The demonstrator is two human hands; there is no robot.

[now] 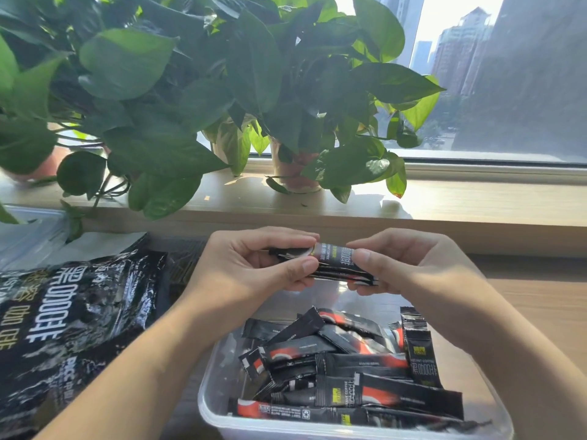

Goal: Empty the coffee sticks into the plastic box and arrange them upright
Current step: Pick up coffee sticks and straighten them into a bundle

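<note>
A clear plastic box (209, 404) stands on the table at the bottom centre. Several black and red coffee sticks (355, 369) lie jumbled in it, and one stick (419, 347) leans upright against its right wall. Above the box, both hands hold a small bundle of coffee sticks (333, 262) lying sideways. My left hand (254, 262) pinches the bundle's left end. My right hand (403, 262) grips its right end.
A large black coffee bag (63, 328) lies flat on the left of the wooden table (540, 312). Clear plastic (28, 236) sits at the far left. Potted leafy plants (295, 173) stand on the windowsill behind, with a window beyond.
</note>
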